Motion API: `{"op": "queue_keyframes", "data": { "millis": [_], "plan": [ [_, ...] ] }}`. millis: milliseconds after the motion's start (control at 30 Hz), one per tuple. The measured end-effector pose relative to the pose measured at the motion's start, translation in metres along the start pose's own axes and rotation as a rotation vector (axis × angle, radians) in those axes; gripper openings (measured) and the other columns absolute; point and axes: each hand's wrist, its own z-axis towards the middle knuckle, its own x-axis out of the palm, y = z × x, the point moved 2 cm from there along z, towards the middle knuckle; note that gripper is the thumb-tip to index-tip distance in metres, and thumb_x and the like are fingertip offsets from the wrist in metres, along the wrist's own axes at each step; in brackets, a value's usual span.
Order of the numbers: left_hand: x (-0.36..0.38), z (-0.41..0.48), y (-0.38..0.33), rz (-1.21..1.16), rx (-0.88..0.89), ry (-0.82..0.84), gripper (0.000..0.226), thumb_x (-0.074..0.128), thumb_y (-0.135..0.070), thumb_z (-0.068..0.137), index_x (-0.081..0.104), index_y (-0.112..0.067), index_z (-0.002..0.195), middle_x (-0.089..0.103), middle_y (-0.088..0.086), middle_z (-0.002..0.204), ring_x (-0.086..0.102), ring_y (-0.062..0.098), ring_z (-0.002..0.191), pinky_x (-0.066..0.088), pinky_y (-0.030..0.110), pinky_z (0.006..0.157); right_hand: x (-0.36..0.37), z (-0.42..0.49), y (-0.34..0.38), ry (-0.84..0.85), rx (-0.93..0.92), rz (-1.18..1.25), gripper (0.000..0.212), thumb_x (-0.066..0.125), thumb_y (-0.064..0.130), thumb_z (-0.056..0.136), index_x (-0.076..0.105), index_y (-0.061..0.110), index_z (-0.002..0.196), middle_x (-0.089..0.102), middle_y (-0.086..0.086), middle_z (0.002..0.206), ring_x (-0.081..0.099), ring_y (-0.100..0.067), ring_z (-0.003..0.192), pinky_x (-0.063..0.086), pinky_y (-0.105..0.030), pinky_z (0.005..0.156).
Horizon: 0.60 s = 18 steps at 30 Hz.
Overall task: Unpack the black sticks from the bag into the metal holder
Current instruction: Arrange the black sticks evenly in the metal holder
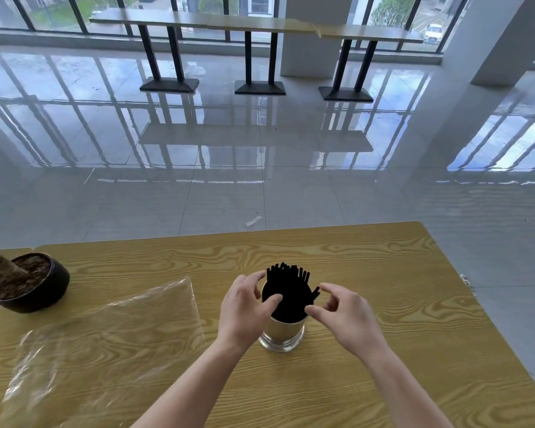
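So the black sticks (288, 291) are all standing in the metal holder (281, 335), mid-table, with their tops fanning out over the rim and one leaning off to the right. My left hand (244, 307) is spread loose around the rim's left side, thumb on the sticks. My right hand (343, 316) hovers open at the right side, pinching nothing. The clear plastic bag (105, 329) lies flattened on the table to the left. At the far left there's a dark pot (28, 282) of soil with a stump in it.
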Motion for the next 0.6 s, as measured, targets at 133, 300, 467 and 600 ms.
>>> {"op": "queue_keyframes", "data": {
  "millis": [133, 300, 467, 600],
  "plan": [
    [0.004, 0.01, -0.007, -0.011, 0.006, -0.021, 0.043, 0.078, -0.039, 0.082, 0.069, -0.027, 0.122, 0.054, -0.008, 0.077, 0.053, 0.005, 0.071, 0.035, 0.015, 0.064, 0.008, 0.018, 0.018, -0.066, -0.046, -0.037, 0.055, 0.079, 0.034, 0.084, 0.063, 0.021, 0.135, 0.063, 0.013, 0.077, 0.058, 0.004, 0.073, 0.039, -0.008, 0.059],
    [0.002, 0.02, -0.014, -0.031, -0.047, -0.056, 0.045, 0.059, -0.052, 0.093, 0.068, -0.021, 0.124, 0.061, -0.009, 0.087, 0.059, 0.011, 0.082, 0.044, 0.025, 0.071, 0.013, 0.035, 0.036, -0.094, -0.092, -0.099, 0.049, 0.076, 0.032, 0.087, 0.065, 0.018, 0.133, 0.069, 0.007, 0.089, 0.065, -0.014, 0.086, 0.041, -0.015, 0.07],
    [0.004, 0.024, -0.018, 0.009, -0.036, -0.007, 0.027, 0.054, -0.039, 0.099, 0.072, -0.023, 0.112, 0.068, -0.005, 0.092, 0.064, 0.016, 0.088, 0.053, 0.034, 0.074, 0.022, 0.039, 0.052, -0.018, -0.184, -0.164, 0.014, 0.07, 0.029, 0.089, 0.074, 0.022, 0.1, 0.076, 0.004, 0.093, 0.07, -0.019, 0.092, 0.052, -0.027, 0.074],
    [0.002, 0.017, -0.015, -0.058, 0.005, 0.008, 0.022, 0.058, -0.029, 0.098, 0.072, -0.022, 0.114, 0.072, -0.006, 0.1, 0.063, 0.012, 0.091, 0.053, 0.033, 0.081, 0.02, 0.04, 0.055, -0.002, -0.193, -0.115, 0.022, 0.074, 0.031, 0.087, 0.074, 0.025, 0.109, 0.076, 0.008, 0.101, 0.066, -0.011, 0.091, 0.047, -0.016, 0.072]
  ]
}}
